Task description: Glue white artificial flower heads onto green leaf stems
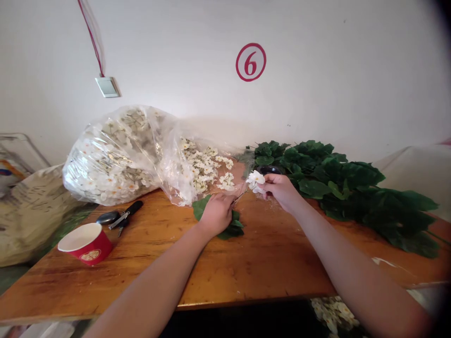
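My right hand (pixel 273 187) pinching white flowers (pixel 255 179) mid-frame, my left hand (pixel 221 212) closed around green leaves (pixel 235 226)

Tabletop (pixel 260 267) open between forearms (pixel 327 239); bag (pixel 116 159), leaves (pixel 352 178) behind.

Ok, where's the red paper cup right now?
In the head view, the red paper cup stands on the left side of the table, a little nearer you than the nail clippers.

The paper cup (pixel 86 244) is red outside, white inside, with a pale round logo. White flowers (pixel 120 180) have yellow-orange centres, the leaves (pixel 331 178) look dark green, and the tabletop (pixel 275 263) seems orange-brown with darker streaks.
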Demonstrator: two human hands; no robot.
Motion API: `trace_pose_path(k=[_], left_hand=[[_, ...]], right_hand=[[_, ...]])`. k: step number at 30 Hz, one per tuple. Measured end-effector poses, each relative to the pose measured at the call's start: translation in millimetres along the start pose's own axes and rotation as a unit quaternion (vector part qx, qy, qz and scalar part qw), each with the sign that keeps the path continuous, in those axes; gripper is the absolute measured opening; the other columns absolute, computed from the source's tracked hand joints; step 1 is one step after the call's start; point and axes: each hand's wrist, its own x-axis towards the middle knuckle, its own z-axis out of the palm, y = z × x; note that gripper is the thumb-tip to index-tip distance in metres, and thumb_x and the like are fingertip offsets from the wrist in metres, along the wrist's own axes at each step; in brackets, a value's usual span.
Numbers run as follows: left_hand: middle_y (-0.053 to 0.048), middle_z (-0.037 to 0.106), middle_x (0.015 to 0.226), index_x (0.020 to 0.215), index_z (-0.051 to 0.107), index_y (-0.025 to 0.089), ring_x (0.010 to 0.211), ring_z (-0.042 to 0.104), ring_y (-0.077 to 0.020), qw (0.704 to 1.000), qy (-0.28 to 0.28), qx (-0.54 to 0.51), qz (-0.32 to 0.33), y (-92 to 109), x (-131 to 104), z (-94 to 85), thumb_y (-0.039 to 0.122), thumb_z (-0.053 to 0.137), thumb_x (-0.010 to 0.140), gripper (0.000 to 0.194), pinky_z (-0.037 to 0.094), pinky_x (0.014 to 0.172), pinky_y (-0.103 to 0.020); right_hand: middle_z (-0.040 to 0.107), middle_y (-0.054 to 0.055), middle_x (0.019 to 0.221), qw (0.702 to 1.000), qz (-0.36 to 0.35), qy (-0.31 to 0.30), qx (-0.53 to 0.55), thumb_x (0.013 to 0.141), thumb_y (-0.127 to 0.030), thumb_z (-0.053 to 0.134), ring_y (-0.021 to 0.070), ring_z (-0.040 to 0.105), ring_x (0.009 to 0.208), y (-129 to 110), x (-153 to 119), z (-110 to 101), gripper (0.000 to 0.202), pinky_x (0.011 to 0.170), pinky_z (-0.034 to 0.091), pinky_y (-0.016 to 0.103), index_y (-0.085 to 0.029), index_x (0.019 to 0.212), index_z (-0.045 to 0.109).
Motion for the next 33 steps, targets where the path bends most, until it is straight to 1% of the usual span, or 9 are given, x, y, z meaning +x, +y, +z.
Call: trace_pose_path(k=[6, 12, 15, 19, 25, 33], left_hand=[[-0.008, 0.069, 0.098, 0.110, 0.064, 0.019, 0.095, 0.057, -0.0219, 0.999, 0.002, -0.021, 0.025, 2, 0, 0.6, 0.015, 0.044, 0.088, 0.030, 0.042, 0.089, -0.035], [-0.008, 0.069, 0.102, 0.112, 0.064, 0.020, 0.098, 0.058, -0.0214, 0.998, -0.006, -0.051, 0.025, 4, 1, -0.7, 0.015, 0.045, 0.088, 0.031, 0.042, 0.091, -0.036], [-0.008, 0.069, 0.102, 0.110, 0.065, 0.020, 0.098, 0.059, -0.0215, 0.998, -0.007, -0.058, 0.015, 3, 1, -1.3, 0.015, 0.046, 0.088, 0.029, 0.042, 0.092, -0.036], [-0.008, 0.069, 0.102, 0.109, 0.065, 0.019, 0.099, 0.059, -0.0215, 0.998, -0.002, -0.055, 0.018, 1, 1, -0.6, 0.014, 0.046, 0.088, 0.028, 0.043, 0.092, -0.035], [-0.007, 0.070, 0.099, 0.106, 0.065, 0.019, 0.095, 0.061, -0.0217, 0.998, 0.006, -0.055, 0.043, 0, 1, -0.2, 0.013, 0.047, 0.087, 0.027, 0.045, 0.088, -0.036], [-0.007, 0.070, 0.096, 0.108, 0.065, 0.019, 0.093, 0.061, -0.0218, 0.998, 0.013, -0.046, 0.044, -2, 0, 2.6, 0.013, 0.047, 0.088, 0.028, 0.045, 0.086, -0.036]], right_hand=[[0.063, 0.002, 0.063, 1.000, 0.005, 0.005, -0.026, 0.061, -0.030, 0.075, 0.0088, 0.051, 0.041, 8, 5, -10, 0.024, 0.043, 0.042, 0.024, -0.013, 0.073, 0.063], [0.061, 0.001, 0.059, 0.999, 0.005, 0.021, -0.046, 0.063, -0.027, 0.073, 0.0093, 0.051, 0.041, 11, 7, -10, 0.019, 0.043, 0.041, 0.023, -0.014, 0.071, 0.062], [0.059, 0.000, 0.058, 0.998, 0.015, 0.028, -0.051, 0.063, -0.027, 0.073, 0.0093, 0.051, 0.040, 9, 7, -11, 0.018, 0.043, 0.040, 0.024, -0.014, 0.071, 0.062], [0.056, -0.002, 0.053, 0.998, 0.023, 0.033, -0.049, 0.064, -0.028, 0.074, 0.0096, 0.051, 0.040, 6, 5, -11, 0.020, 0.043, 0.039, 0.023, -0.015, 0.068, 0.060], [0.058, -0.001, 0.057, 0.998, 0.029, 0.025, -0.044, 0.065, -0.028, 0.074, 0.0090, 0.051, 0.042, 12, 7, -12, 0.020, 0.047, 0.040, 0.024, -0.014, 0.073, 0.060], [0.058, 0.000, 0.057, 0.998, 0.036, 0.021, -0.039, 0.066, -0.026, 0.073, 0.0094, 0.051, 0.044, 13, 6, -12, 0.018, 0.048, 0.042, 0.024, -0.015, 0.072, 0.060]])
